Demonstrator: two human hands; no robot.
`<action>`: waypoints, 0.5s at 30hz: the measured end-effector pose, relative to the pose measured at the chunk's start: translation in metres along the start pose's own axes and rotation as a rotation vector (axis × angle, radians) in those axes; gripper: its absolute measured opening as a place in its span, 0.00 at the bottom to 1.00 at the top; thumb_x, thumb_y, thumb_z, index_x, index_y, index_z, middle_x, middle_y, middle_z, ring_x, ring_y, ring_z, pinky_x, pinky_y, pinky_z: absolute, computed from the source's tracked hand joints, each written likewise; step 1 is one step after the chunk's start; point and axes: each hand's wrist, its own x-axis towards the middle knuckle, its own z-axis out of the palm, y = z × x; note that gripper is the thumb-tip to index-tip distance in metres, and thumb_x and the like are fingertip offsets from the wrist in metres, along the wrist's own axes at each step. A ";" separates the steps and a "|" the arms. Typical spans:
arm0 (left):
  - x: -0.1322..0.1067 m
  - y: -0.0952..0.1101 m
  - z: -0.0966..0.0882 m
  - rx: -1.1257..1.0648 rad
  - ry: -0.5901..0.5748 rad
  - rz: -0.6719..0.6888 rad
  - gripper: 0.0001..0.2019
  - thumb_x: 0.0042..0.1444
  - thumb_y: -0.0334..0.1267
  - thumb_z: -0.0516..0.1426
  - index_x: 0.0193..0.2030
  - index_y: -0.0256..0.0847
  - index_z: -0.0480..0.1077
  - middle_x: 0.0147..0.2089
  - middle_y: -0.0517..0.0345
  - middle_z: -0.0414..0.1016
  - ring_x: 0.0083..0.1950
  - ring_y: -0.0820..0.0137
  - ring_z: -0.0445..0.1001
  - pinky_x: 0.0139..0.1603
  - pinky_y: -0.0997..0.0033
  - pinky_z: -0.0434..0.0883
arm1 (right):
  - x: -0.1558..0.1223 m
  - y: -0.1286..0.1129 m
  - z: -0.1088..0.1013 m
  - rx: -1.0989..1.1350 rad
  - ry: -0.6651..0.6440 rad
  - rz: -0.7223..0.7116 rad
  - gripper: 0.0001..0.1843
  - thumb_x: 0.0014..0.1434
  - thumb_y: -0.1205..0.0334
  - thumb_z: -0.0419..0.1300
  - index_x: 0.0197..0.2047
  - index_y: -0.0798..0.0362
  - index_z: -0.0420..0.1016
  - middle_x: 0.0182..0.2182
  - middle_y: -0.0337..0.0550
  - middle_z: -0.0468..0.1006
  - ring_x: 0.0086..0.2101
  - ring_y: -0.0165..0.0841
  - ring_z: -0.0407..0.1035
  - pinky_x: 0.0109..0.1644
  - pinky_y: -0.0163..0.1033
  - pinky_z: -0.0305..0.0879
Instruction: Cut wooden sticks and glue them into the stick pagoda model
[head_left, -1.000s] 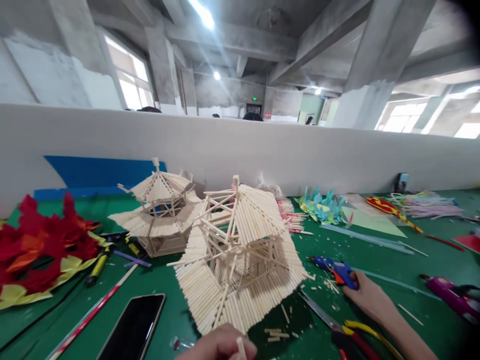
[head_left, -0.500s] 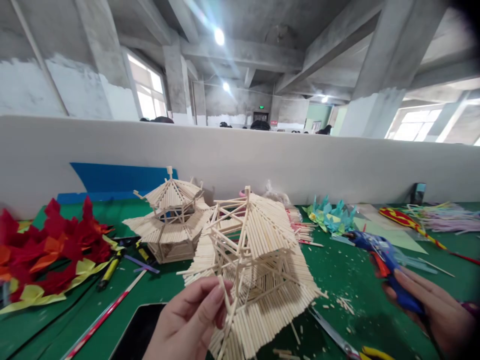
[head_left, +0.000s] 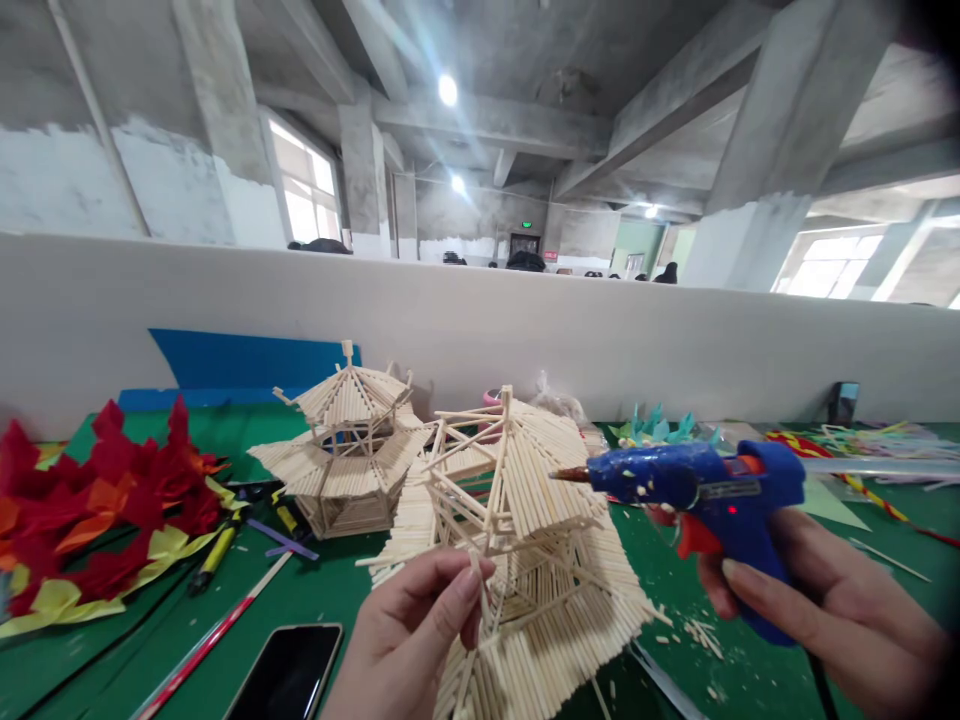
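Note:
Between the thumb and fingers of my left hand (head_left: 420,630) is a short wooden stick (head_left: 480,590), held against the near side of a stick-built pavilion model (head_left: 544,470). Part of that model's roof is covered with sticks, while its left side shows bare framing. My right hand (head_left: 832,600) grips a blue hot glue gun (head_left: 697,490) by the handle. Its nozzle points left, close to the covered roof, and a clear glue stick (head_left: 877,466) juts from its back. Behind on the left stands a second wooden pavilion model (head_left: 352,440).
Red and yellow paper shapes (head_left: 112,500) lie at the left. A phone (head_left: 289,675) sits at the front beside a red-and-clear strip (head_left: 217,630). Scissors (head_left: 664,680) and stick scraps (head_left: 701,635) lie right of the model. A white partition (head_left: 480,330) runs along the back.
My right hand has brought the glue gun left and up, closer to the model. My left hand has shifted slightly right with the stick. The view has tilted a little, showing more of the phone.

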 end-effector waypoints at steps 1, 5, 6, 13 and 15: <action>0.001 0.000 -0.001 0.017 -0.005 0.000 0.09 0.38 0.42 0.64 0.23 0.38 0.74 0.19 0.63 0.66 0.23 0.78 0.61 0.26 0.79 0.59 | 0.001 -0.001 0.001 -0.066 0.006 -0.032 0.07 0.50 0.52 0.58 0.32 0.44 0.67 0.20 0.34 0.70 0.22 0.30 0.66 0.27 0.32 0.69; 0.002 -0.004 -0.004 0.054 -0.039 -0.005 0.08 0.41 0.42 0.63 0.25 0.39 0.74 0.22 0.62 0.67 0.24 0.77 0.61 0.26 0.78 0.60 | 0.002 -0.006 0.007 -0.213 0.004 -0.122 0.08 0.51 0.51 0.55 0.26 0.44 0.66 0.16 0.34 0.67 0.17 0.29 0.64 0.20 0.32 0.67; 0.002 -0.004 -0.005 0.059 -0.046 -0.002 0.08 0.41 0.42 0.63 0.25 0.39 0.74 0.23 0.62 0.68 0.24 0.77 0.61 0.26 0.78 0.61 | 0.002 -0.007 0.008 -0.240 0.001 -0.130 0.08 0.51 0.51 0.54 0.27 0.44 0.66 0.17 0.33 0.68 0.17 0.29 0.63 0.20 0.32 0.67; 0.003 -0.004 -0.003 0.198 -0.114 0.155 0.09 0.46 0.40 0.60 0.21 0.39 0.71 0.22 0.62 0.64 0.25 0.76 0.61 0.27 0.78 0.60 | 0.004 -0.007 0.006 -0.550 0.055 -0.162 0.13 0.50 0.47 0.54 0.36 0.42 0.72 0.27 0.39 0.73 0.28 0.37 0.70 0.33 0.39 0.72; 0.004 -0.003 -0.003 0.253 -0.133 0.190 0.10 0.48 0.39 0.58 0.19 0.39 0.70 0.23 0.62 0.64 0.26 0.75 0.61 0.28 0.78 0.60 | 0.004 -0.006 0.007 -0.535 0.133 -0.219 0.17 0.47 0.48 0.57 0.41 0.41 0.71 0.35 0.40 0.75 0.37 0.43 0.70 0.43 0.45 0.69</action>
